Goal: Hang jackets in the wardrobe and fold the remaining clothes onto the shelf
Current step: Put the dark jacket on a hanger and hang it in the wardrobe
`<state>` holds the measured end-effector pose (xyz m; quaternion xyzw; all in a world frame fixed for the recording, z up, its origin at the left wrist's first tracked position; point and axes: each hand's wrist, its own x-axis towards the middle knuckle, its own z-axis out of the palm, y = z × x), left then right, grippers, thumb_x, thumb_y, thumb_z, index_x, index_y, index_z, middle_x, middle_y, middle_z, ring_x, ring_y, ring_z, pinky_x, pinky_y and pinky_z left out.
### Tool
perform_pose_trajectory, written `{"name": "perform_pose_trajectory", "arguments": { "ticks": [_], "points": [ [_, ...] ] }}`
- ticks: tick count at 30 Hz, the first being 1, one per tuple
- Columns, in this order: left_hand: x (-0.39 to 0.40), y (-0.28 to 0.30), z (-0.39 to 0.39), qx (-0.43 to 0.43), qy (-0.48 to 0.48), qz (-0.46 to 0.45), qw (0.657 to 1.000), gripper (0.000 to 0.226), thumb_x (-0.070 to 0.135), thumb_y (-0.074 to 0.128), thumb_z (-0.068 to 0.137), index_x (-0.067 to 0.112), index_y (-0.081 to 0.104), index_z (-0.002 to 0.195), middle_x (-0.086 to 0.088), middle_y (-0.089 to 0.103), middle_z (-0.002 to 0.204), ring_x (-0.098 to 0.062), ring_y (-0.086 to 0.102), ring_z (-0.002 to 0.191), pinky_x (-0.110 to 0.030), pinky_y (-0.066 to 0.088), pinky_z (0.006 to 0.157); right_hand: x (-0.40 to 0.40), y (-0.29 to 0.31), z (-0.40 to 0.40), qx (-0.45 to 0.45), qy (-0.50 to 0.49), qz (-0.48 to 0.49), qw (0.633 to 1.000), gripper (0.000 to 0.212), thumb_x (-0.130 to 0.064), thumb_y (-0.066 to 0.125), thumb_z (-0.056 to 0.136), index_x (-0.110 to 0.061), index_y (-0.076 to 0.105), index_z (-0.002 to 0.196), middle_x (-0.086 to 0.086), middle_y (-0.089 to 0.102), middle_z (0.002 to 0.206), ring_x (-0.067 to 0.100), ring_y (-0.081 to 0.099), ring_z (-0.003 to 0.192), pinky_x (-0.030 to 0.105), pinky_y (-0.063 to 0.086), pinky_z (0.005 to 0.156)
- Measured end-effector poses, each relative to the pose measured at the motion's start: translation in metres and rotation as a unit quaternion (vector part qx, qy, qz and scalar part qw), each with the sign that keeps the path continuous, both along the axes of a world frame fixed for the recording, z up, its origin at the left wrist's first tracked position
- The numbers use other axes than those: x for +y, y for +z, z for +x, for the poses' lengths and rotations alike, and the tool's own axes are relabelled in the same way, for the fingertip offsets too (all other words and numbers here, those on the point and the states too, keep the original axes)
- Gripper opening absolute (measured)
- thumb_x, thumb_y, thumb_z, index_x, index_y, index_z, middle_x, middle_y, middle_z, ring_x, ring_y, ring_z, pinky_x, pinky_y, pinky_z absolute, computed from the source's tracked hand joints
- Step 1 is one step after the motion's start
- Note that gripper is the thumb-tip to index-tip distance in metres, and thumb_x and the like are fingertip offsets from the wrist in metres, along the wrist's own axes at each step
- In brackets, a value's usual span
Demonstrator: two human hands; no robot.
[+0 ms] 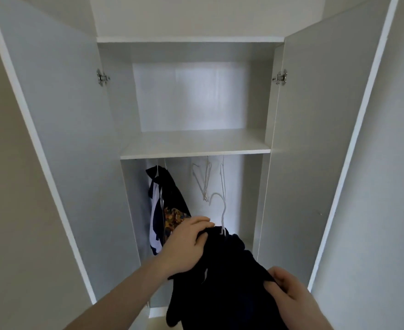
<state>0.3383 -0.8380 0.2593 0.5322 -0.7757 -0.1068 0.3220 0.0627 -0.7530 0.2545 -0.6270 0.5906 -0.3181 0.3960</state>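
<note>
A dark navy jacket point(229, 282) hangs on a white hanger point(221, 210) in front of the open white wardrobe point(196, 148). My left hand point(186, 244) grips the jacket's shoulder beside the hanger's neck. My right hand point(289, 294) pinches the jacket's other shoulder at the lower right. The hanger's hook points up, below the shelf point(194, 145) and apart from the rail, which is hidden under that shelf. Inside on the left hang a dark jacket point(172, 191), a navy-and-white striped garment point(155, 222) and a patterned orange piece point(173, 217).
Several bare white hangers point(205, 179) hang in the middle and right of the lower compartment. Both wardrobe doors stand wide open, the left door point(60, 115) and the right door point(315, 139). The shelf compartment above holds nothing.
</note>
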Motion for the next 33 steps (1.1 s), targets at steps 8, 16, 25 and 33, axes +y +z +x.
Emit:
{"name": "perform_pose_trajectory", "arguments": {
  "ticks": [8, 16, 25, 33],
  "points": [
    [-0.137, 0.062, 0.105, 0.154, 0.065, -0.033, 0.985, 0.033, 0.004, 0.059, 0.093, 0.032, 0.069, 0.108, 0.013, 0.061, 0.121, -0.003, 0.054, 0.118, -0.025, 0.041, 0.107, -0.11, -0.022, 0.068, -0.027, -0.075, -0.018, 0.997, 0.015, -0.008, 0.061, 0.094, -0.011, 0.065, 0.08, 0.016, 0.066, 0.073, 0.012, 0.056, 0.059, 0.026, 0.041, 0.06],
    [-0.237, 0.082, 0.173, 0.169, 0.152, 0.005, 0.974, 0.033, 0.005, 0.057, 0.085, 0.029, 0.071, 0.102, -0.003, 0.065, 0.121, -0.018, 0.061, 0.113, -0.032, 0.049, 0.096, -0.186, -0.045, 0.128, -0.053, -0.137, -0.042, 0.988, 0.02, -0.019, 0.059, 0.097, -0.019, 0.067, 0.079, -0.002, 0.068, 0.067, 0.003, 0.061, 0.057, 0.019, 0.044, 0.055],
    [-0.317, 0.109, 0.203, 0.061, 0.16, -0.009, 0.985, 0.029, 0.009, 0.062, 0.085, 0.032, 0.067, 0.102, 0.005, 0.05, 0.12, -0.012, 0.053, 0.104, -0.024, 0.038, 0.088, -0.289, -0.058, 0.19, -0.026, -0.076, -0.031, 0.996, 0.025, -0.031, 0.046, 0.106, -0.018, 0.059, 0.088, -0.006, 0.066, 0.077, 0.005, 0.061, 0.069, 0.023, 0.046, 0.063],
    [-0.383, 0.121, 0.225, 0.006, 0.206, 0.023, 0.978, 0.025, 0.017, 0.067, 0.082, 0.036, 0.067, 0.098, -0.004, 0.051, 0.13, -0.021, 0.057, 0.115, -0.026, 0.04, 0.091, -0.388, -0.069, 0.24, -0.009, -0.068, -0.017, 0.997, 0.02, -0.025, 0.036, 0.108, -0.012, 0.052, 0.105, 0.001, 0.063, 0.096, 0.016, 0.062, 0.085, 0.031, 0.048, 0.073]
  ]
}}
